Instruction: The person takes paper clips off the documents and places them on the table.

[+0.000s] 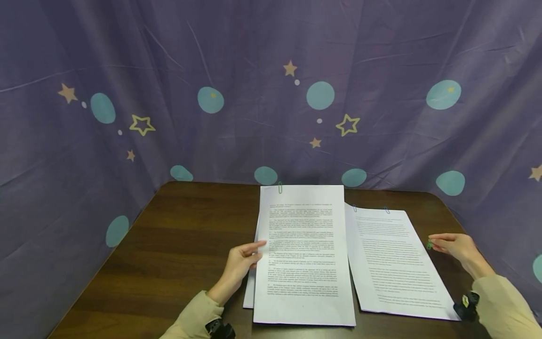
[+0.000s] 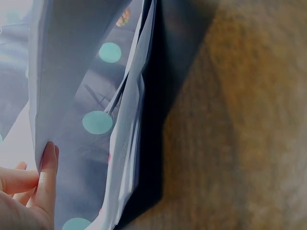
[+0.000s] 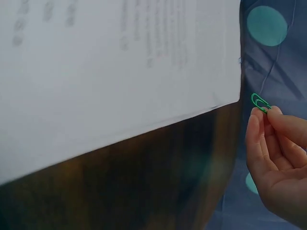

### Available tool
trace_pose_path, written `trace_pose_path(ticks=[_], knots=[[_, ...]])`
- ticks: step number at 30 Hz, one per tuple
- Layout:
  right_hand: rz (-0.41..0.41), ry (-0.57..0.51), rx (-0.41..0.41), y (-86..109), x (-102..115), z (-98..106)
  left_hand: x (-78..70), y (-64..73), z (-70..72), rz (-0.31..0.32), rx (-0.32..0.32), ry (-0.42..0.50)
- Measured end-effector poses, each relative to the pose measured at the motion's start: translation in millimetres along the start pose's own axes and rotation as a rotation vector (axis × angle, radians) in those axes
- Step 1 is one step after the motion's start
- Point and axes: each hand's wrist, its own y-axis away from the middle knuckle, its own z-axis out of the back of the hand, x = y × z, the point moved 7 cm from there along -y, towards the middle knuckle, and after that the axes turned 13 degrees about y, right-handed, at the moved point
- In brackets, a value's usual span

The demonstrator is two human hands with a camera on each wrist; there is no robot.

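My left hand (image 1: 239, 264) pinches the left edge of a sheaf of printed paper (image 1: 302, 249), raised above other sheets (image 1: 249, 293) whose edges show at its left. A green paper clip (image 1: 280, 188) is on the sheaf's top edge, left of its middle. In the left wrist view, thumb and fingers grip the sheaf (image 2: 62, 72), apart from a thicker stack (image 2: 125, 124). My right hand (image 3: 278, 163) pinches another green paper clip (image 3: 259, 102) between thumb and fingertips. That hand is just right of a second printed stack (image 1: 398, 259), which has two bluish paper clips (image 1: 354, 207) along its top.
Everything lies on a dark brown wooden table (image 1: 178, 235) with rounded far corners. A purple curtain (image 1: 254, 56) with stars and teal spots hangs behind it. The raised sheaf overlaps the right stack's left side.
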Motion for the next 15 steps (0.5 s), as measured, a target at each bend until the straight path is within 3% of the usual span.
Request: trace_pose_path(ticks=[3,15], knots=[[0.008,0.055,-0.006,4.2,2.6,-1.1,0.8,-0.3,0.3,0.003,-0.001,0.002],[-0.020,0.112,0.024,5.1,-13.6,-0.8,2.1,-0.4,1.0,-0.004,-0.005,-0.004]])
